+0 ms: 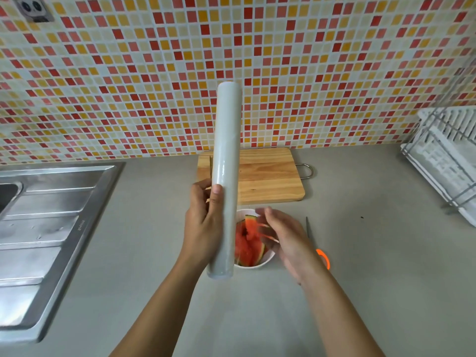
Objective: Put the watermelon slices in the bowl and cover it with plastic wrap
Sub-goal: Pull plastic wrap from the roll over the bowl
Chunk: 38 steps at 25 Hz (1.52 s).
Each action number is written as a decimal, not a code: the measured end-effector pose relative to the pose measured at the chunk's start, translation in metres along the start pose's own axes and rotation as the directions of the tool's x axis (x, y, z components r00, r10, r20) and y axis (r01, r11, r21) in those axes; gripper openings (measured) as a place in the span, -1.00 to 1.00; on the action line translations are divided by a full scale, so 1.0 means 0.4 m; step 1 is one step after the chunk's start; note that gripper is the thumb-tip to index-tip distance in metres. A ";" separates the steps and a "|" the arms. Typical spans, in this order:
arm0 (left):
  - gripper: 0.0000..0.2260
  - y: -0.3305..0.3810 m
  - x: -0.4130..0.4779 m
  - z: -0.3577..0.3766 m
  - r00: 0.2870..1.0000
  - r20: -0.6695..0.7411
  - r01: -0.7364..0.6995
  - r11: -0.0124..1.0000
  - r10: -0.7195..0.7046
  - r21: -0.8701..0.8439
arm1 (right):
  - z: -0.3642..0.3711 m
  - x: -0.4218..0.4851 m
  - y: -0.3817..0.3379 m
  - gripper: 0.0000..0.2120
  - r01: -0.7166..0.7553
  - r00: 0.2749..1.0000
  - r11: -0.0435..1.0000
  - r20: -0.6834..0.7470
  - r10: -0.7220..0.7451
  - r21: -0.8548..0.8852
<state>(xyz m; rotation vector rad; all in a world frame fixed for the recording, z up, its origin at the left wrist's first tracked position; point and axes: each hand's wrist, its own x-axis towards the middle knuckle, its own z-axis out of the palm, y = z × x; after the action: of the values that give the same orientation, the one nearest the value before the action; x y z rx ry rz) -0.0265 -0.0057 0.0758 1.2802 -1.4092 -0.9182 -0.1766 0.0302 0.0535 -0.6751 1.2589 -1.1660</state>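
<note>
My left hand [201,228] grips a long roll of plastic wrap [226,163] near its lower end and holds it upright, tilted slightly, above the counter. Just right of the roll stands a white bowl [265,261] with red watermelon slices [246,243] inside. The roll hides the bowl's left side. My right hand [288,240] hovers over the bowl's right half, with the thumb and fingers pointing toward the roll. It is motion-blurred, so I cannot tell whether it pinches the film's edge.
A wooden cutting board [268,176] lies behind the bowl by the tiled wall. Orange-handled scissors [323,256] lie right of the bowl, partly under my right hand. A steel sink [46,215] is at the left and a white dish rack [448,155] at the right.
</note>
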 end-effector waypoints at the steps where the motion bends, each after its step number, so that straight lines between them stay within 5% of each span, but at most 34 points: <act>1: -0.67 -0.001 -0.008 0.003 1.000 0.011 0.005 1.000 -0.005 0.004 | 0.016 0.010 -0.014 -0.80 0.016 1.000 1.000 0.014 -0.017 0.009; 5: -0.70 -0.008 -0.030 0.011 0.999 0.035 0.006 1.000 -0.006 -0.010 | 0.064 0.026 -0.028 -0.90 0.090 0.988 0.994 0.124 -0.097 0.055; 10: -0.82 -0.024 -0.053 0.007 0.999 0.040 0.020 1.000 -0.020 -0.004 | 0.047 0.015 -0.008 -0.94 -0.020 0.969 0.932 0.235 -0.071 0.361; 14: -0.82 -0.039 -0.080 0.022 0.997 0.068 0.027 0.999 -0.025 -0.030 | 0.044 0.039 -0.019 -0.71 -0.046 0.989 0.923 0.149 -0.012 0.381; 21: -0.82 -0.071 -0.108 0.039 0.993 0.086 0.087 0.996 -0.085 -0.024 | 0.047 0.084 -0.085 -0.92 -0.002 1.000 0.865 -0.016 0.011 0.501; 24: -0.80 -0.075 -0.113 0.038 0.990 0.109 0.091 0.996 -0.089 -0.019 | 0.049 0.104 -0.093 -0.84 0.017 1.000 0.947 -0.024 -0.010 0.322; 30: -0.79 -0.075 -0.115 0.031 0.989 0.104 0.109 0.993 -0.104 -0.045 | 0.054 0.105 -0.093 -0.86 0.084 0.995 0.956 -0.076 -0.065 0.281; 38: -0.76 -0.089 -0.129 0.032 0.985 0.133 0.115 0.993 -0.109 -0.034 | 0.029 0.083 -0.088 -0.88 -0.050 0.998 0.821 -0.012 0.069 0.568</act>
<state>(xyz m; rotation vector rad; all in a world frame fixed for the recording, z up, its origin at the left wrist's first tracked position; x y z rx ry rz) -0.0322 0.0385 0.0301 1.2981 -1.4223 -1.1199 -0.1792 -0.0141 0.0760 -0.1661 0.8747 -1.4164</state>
